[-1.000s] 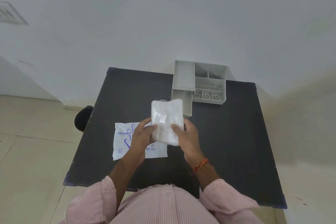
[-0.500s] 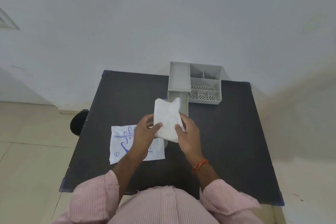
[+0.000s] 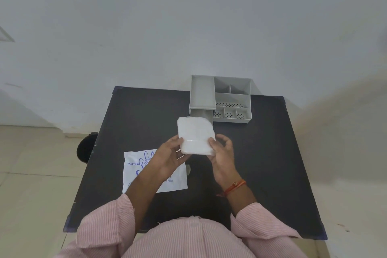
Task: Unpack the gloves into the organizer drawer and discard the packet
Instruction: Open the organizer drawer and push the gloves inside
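A folded stack of translucent white gloves [image 3: 195,135] is held up between both hands, above the middle of the black table [image 3: 272,153]. My left hand [image 3: 169,154] grips its left side and my right hand [image 3: 223,151] grips its lower right corner. Just behind the stack the grey organizer [image 3: 232,98] stands at the table's far edge, its drawer [image 3: 201,114] pulled out toward me and partly hidden by the gloves. The white packet [image 3: 136,170] with blue print lies flat on the table's left side, partly under my left forearm.
A dark round object [image 3: 84,148] sits on the floor beside the table's left edge. A white wall rises right behind the table. Tiled floor shows on the left and right.
Both hands have carried the glove stack a little farther from me, toward the open drawer, and turned it flatter. The packet lies where it was.
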